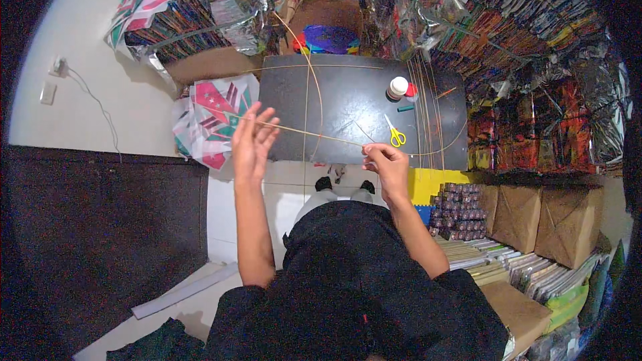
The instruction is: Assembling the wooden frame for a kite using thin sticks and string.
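Note:
Over the near edge of a dark table (287, 87), a long thin tan stick (314, 134) stretches between my hands. My right hand (388, 167) pinches it near its right end, fingers closed. My left hand (249, 144) is raised with its fingers stretched and apart; the stick runs across its fingers and on to the left. Yellow-handled scissors (397, 136) lie just beyond my right hand. Farther back stand a white-capped bottle (398, 87) and a red round item (410, 89), with a small green tube (405, 108) nearer. Several thin sticks (428, 120) lie at the table's right.
Printed red, white and green sheeting (217, 103) hangs by the table's left side. Wrapped stacks (187, 23) crowd the back. Brown boxes (568, 220) and bundled small jars (458, 210) stand at right. A dark cabinet (100, 241) is at left.

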The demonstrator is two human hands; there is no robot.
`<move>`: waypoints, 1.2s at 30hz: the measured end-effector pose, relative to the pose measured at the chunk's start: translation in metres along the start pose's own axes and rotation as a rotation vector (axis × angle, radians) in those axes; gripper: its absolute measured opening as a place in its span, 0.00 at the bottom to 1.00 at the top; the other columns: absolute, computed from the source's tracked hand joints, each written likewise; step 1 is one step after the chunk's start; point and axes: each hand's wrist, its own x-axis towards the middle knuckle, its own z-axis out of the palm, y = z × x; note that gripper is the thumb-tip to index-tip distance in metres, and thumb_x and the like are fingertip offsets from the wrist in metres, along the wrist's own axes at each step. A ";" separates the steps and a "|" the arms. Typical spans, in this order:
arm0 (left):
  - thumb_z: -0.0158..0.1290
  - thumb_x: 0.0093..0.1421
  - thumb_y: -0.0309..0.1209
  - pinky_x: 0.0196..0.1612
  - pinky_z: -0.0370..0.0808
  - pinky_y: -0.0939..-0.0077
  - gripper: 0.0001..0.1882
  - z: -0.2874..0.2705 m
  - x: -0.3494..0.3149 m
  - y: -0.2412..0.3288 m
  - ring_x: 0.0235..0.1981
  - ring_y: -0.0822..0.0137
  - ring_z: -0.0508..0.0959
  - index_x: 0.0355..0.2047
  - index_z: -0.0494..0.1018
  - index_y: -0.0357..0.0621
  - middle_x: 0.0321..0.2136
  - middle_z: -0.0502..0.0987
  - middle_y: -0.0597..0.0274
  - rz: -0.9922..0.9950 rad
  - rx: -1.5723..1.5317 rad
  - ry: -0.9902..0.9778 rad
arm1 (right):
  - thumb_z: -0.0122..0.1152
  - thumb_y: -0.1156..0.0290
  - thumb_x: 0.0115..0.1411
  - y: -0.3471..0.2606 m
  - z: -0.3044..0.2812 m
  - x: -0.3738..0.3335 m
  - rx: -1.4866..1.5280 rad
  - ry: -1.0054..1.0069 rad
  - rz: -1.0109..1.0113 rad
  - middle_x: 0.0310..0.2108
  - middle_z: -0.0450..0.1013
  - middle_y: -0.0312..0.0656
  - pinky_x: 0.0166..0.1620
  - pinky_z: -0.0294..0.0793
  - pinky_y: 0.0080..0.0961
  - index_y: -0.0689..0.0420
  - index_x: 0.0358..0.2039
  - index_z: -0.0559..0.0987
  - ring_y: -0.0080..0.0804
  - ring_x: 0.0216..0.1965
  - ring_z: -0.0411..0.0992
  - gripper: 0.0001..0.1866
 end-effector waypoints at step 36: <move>0.60 0.63 0.30 0.32 0.72 0.84 0.12 0.078 -0.066 -0.013 0.33 0.79 0.75 0.44 0.79 0.38 0.36 0.80 0.63 0.264 0.866 -0.222 | 0.65 0.75 0.60 -0.010 -0.022 0.003 -0.243 0.080 -0.258 0.28 0.78 0.36 0.35 0.74 0.20 0.65 0.33 0.83 0.20 0.28 0.74 0.06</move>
